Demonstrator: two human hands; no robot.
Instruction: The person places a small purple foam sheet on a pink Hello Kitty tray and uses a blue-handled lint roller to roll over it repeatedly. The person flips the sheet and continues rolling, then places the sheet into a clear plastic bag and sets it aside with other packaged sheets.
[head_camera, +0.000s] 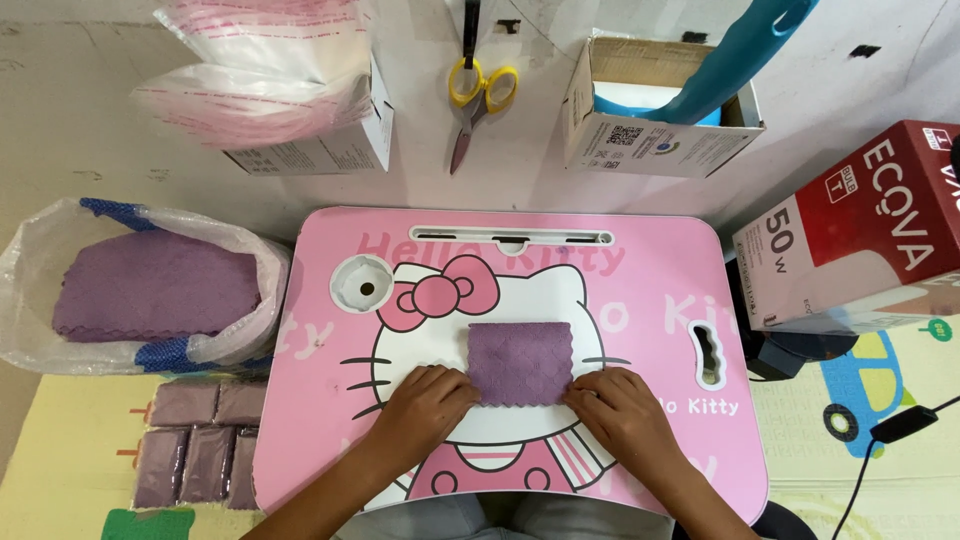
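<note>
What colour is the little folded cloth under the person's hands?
Purple, with a scalloped edge; the folded cloth shows clearly in the head view, on the pink table.

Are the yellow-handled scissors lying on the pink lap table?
No, the yellow-handled scissors lie on the floor beyond the pink lap table, where both hands press only a folded purple cloth.

- A pale, scuffed floor (80, 110) fills the upper part of the view.
- A colourful play mat (880, 400) with a car picture covers the lower corners.
- A pink cartoon-print lap table (660, 300) stands in the middle.
</note>
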